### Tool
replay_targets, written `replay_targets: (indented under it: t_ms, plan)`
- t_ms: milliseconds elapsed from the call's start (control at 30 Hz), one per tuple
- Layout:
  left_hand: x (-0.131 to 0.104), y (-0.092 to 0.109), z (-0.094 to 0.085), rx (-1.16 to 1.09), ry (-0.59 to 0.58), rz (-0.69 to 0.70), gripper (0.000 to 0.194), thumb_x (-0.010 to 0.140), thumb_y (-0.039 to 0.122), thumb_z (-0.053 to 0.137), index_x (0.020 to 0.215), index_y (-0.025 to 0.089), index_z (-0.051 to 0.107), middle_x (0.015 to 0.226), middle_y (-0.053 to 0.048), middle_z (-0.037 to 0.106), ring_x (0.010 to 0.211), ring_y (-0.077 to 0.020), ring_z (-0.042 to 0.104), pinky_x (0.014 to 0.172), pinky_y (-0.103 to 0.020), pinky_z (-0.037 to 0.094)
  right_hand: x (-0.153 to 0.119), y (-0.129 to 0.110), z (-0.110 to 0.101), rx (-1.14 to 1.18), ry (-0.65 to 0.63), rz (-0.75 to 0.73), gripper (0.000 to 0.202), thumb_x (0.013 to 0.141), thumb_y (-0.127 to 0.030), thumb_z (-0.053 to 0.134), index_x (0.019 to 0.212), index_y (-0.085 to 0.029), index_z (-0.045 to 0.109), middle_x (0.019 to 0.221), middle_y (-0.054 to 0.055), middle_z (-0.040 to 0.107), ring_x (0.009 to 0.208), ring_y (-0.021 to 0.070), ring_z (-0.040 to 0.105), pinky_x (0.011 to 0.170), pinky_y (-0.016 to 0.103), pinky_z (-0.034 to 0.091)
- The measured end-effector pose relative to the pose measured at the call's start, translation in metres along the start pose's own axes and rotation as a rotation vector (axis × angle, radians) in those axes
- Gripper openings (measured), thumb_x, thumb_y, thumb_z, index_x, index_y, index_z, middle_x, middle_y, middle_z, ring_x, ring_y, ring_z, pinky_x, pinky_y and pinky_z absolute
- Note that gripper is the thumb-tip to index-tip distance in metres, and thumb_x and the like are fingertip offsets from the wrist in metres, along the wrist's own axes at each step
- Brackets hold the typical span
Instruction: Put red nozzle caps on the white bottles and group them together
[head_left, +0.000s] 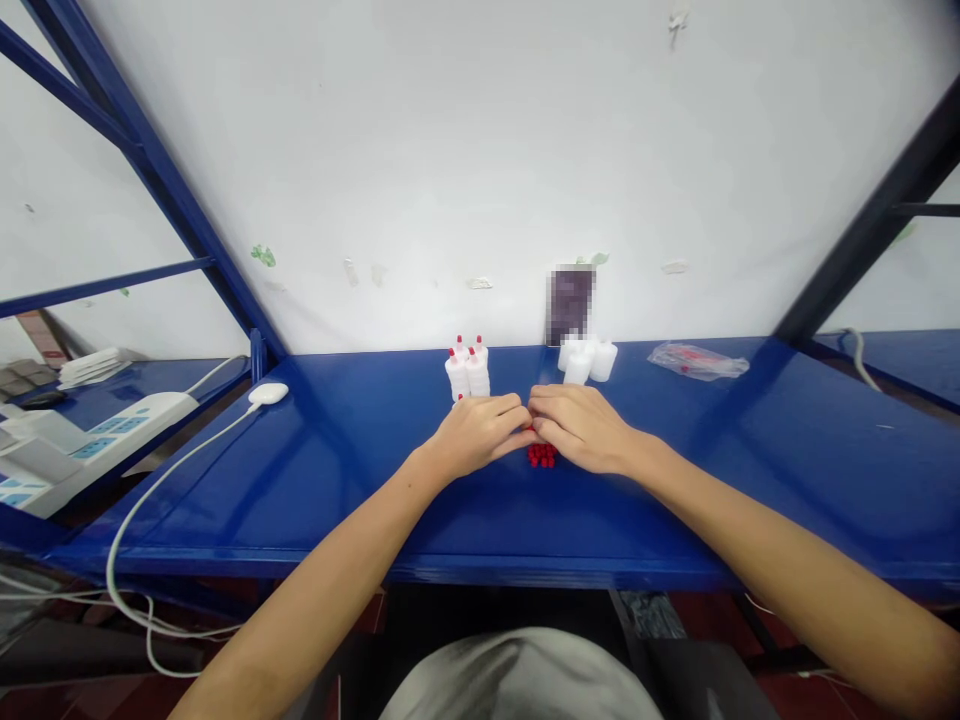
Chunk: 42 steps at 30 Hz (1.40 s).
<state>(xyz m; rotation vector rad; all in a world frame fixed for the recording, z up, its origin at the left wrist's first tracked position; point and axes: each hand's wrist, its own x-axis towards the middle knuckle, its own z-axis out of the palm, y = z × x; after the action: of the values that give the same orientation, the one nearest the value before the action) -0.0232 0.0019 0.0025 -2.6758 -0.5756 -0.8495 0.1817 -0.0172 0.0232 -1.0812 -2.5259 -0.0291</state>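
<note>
My left hand [484, 432] and my right hand [581, 425] meet over the middle of the blue table, fingers curled and fingertips almost touching. Whatever lies between the fingertips is mostly hidden; a little red shows there. Just below them is a tight cluster of small red caps [542, 456], partly covered by the hands. Behind my left hand several white squeeze bottles [477, 375] with red tips stand upright, one largely hidden. Beyond my right hand is a group of white bottles [602, 360] without visible red tips.
A clear plastic bag [697, 360] with something red in it lies at the back right. On the left, a white charger [268, 393] trails a cable over the table edge. A power strip [112, 440] is farther left. A blurred dark rectangle [570, 303] stands against the wall.
</note>
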Motion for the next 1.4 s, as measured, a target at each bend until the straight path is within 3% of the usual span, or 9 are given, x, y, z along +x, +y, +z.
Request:
replay_targets:
  t_ms: [100,200,400,600,733,867,1100,1267,1400]
  plan:
    - [-0.001,0.0,0.004,-0.032,0.052,-0.043,0.033,0.1,0.042,0.044,0.087,0.016,0.06,0.079,-0.003,0.064,0.065,-0.0111,0.058,0.057,-0.022,0.038,-0.001,0.0,0.002,0.119,-0.012,0.073,0.03,0.093,-0.035,0.041,0.076,-0.018,0.059,0.071,0.004,0.06,0.065,0.0167,0.049,0.061,0.029,0.028]
    - [-0.002,0.002,0.007,-0.115,0.083,-0.072,0.028,0.098,0.04,0.047,0.09,0.017,0.06,0.08,-0.003,0.067,0.064,-0.0108,0.058,0.057,-0.022,0.039,-0.001,-0.001,0.005,0.208,0.001,0.12,0.038,0.091,-0.046,0.047,0.067,-0.018,0.054,0.059,0.0,0.053,0.057,0.0139,0.043,0.058,0.028,0.024]
    - [-0.001,0.01,0.011,-0.26,0.107,-0.123,0.018,0.098,0.03,0.046,0.097,0.018,0.059,0.08,-0.002,0.068,0.066,-0.0112,0.06,0.061,-0.023,0.042,-0.001,-0.006,0.005,0.355,0.073,0.036,0.038,0.093,-0.042,0.041,0.064,-0.018,0.051,0.055,-0.002,0.046,0.052,0.0113,0.038,0.056,0.027,0.023]
    - [-0.002,0.005,0.004,-0.362,0.123,-0.202,0.018,0.098,0.029,0.04,0.096,0.018,0.054,0.074,-0.001,0.058,0.059,-0.011,0.049,0.059,-0.024,0.038,0.0,-0.003,0.006,0.477,0.112,0.078,0.027,0.094,-0.045,0.043,0.087,-0.021,0.053,0.065,-0.003,0.052,0.059,0.0138,0.046,0.062,0.028,0.032]
    - [-0.013,-0.025,-0.013,-0.211,0.156,-0.338,0.022,0.096,0.03,0.036,0.085,0.018,0.051,0.067,0.0,0.053,0.057,-0.0122,0.045,0.06,-0.026,0.035,0.007,0.004,0.009,1.013,0.15,0.317,0.019,0.092,-0.04,0.035,0.091,-0.024,0.045,0.062,-0.004,0.051,0.051,0.0141,0.045,0.05,0.027,0.034]
    - [-0.024,-0.053,-0.029,-0.102,-0.058,-0.504,0.021,0.092,0.032,0.043,0.081,0.018,0.054,0.061,0.003,0.049,0.053,-0.0117,0.042,0.058,-0.026,0.03,0.013,0.006,0.005,1.463,0.132,0.55,0.012,0.081,-0.031,0.048,0.09,-0.025,0.043,0.06,-0.005,0.05,0.046,0.0128,0.042,0.037,0.022,0.024]
    - [-0.027,-0.061,-0.028,-0.061,-0.145,-0.573,0.026,0.087,0.038,0.051,0.077,0.017,0.062,0.061,0.001,0.056,0.052,-0.0115,0.045,0.056,-0.025,0.027,0.014,0.004,0.003,1.484,0.202,0.566,0.025,0.076,-0.034,0.073,0.08,-0.019,0.053,0.066,-0.003,0.053,0.053,0.0086,0.044,0.044,0.022,0.031]
    - [-0.027,-0.062,-0.023,-0.033,-0.193,-0.603,0.029,0.085,0.043,0.056,0.072,0.017,0.064,0.06,-0.001,0.059,0.051,-0.0123,0.047,0.055,-0.025,0.026,0.015,0.008,0.007,1.468,0.233,0.526,0.021,0.082,-0.034,0.066,0.076,-0.014,0.062,0.061,0.0,0.054,0.055,0.0091,0.045,0.05,0.024,0.034]
    - [-0.023,-0.055,-0.027,0.02,-0.083,-0.627,0.036,0.087,0.048,0.054,0.072,0.017,0.063,0.058,0.0,0.059,0.051,-0.0121,0.048,0.055,-0.025,0.028,0.015,0.007,0.006,1.514,0.275,0.557,0.018,0.08,-0.027,0.061,0.066,-0.017,0.055,0.053,-0.001,0.05,0.047,0.0086,0.04,0.046,0.024,0.031]
